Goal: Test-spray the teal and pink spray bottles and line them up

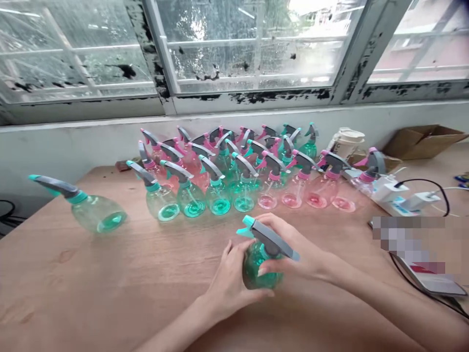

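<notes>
A green spray bottle [252, 266] with a grey and teal trigger head is between my two hands near the front of the table. My left hand [230, 276] wraps round the bottle's left side, with the thumb along its lower front. My right hand [293, 247] closes on the upper part, fingers behind the spray head and thumb on the near side. The spray head's nozzle points to the left. Beyond my hands stand rows of similar spray bottles, teal ones such as a green bottle [220, 198] on the left and pink ones such as a pink bottle [292, 195] on the right.
A single green spray bottle [95, 212] stands apart at the left of the wooden table [73, 283]. To the right are a power strip with white chargers [421, 198], a phone-like device [436, 278] with a cable, a paper cup [348, 142] and a cardboard box [421, 142].
</notes>
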Tool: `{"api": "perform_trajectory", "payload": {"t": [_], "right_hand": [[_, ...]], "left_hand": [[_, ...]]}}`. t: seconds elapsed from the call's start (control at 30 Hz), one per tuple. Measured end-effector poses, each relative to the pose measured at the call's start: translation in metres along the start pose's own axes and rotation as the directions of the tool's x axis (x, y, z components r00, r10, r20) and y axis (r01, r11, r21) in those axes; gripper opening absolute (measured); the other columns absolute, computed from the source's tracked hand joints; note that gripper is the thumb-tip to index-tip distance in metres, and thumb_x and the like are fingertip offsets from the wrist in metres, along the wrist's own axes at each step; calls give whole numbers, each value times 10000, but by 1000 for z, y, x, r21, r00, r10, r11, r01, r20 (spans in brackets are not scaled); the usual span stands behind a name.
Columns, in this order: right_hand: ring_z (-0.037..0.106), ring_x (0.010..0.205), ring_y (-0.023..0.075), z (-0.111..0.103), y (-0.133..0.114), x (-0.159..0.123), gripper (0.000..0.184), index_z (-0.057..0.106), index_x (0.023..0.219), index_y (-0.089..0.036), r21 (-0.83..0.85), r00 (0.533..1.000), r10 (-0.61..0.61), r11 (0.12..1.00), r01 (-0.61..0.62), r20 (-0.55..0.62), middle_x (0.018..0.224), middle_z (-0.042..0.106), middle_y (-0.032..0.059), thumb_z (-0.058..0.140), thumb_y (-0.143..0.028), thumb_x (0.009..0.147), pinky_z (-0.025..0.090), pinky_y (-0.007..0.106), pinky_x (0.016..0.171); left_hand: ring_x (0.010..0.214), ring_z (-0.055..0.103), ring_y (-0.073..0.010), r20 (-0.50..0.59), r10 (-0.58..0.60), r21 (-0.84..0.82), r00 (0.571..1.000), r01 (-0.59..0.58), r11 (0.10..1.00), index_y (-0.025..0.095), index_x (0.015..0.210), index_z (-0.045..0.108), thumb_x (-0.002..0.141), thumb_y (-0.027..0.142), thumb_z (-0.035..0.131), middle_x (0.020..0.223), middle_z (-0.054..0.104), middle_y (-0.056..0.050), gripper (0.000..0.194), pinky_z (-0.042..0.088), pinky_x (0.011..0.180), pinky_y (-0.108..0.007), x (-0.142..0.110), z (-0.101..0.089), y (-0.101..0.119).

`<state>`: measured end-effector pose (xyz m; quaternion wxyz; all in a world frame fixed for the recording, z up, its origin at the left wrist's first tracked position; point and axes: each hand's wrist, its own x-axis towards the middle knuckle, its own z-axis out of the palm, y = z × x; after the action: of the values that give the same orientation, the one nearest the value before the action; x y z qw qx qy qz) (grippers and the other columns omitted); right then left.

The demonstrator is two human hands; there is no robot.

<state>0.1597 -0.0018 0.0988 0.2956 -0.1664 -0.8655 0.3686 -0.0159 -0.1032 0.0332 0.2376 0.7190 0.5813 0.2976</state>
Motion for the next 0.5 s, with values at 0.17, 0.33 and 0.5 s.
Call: {"api": "perform_trajectory", "payload": {"t": [0.17,0.33,0.5], "right_hand": [[650,924,219,-11,6,5,479,509,1263,-220,265,998,-64,962,69,-29,1066,649,92,650,-450,867,521,350,828],[614,898,214,0,23,17,239,613,1120,-228,208,972,-81,970,128,-220,1000,618,67,588,-259,885,512,340,810],[481,623,125,0,33,30,302,555,1137,-228,220,979,-26,973,71,-202,890,548,21,531,-142,849,462,259,602]], "left_hand": [[1333,434,-380,157,48,26,986,-53,998,296,1386,451,648,456,846,1439,486,-105,851,99,1148,-678,27,-5,16],[1361,402,-396,175,44,216,984,-81,973,245,1465,353,671,585,801,1451,481,-147,972,121,1138,-695,42,-11,-2],[1434,297,-367,164,89,378,982,-146,914,174,1527,201,786,646,670,1523,381,-191,995,144,1156,-657,39,-4,-28]]}}
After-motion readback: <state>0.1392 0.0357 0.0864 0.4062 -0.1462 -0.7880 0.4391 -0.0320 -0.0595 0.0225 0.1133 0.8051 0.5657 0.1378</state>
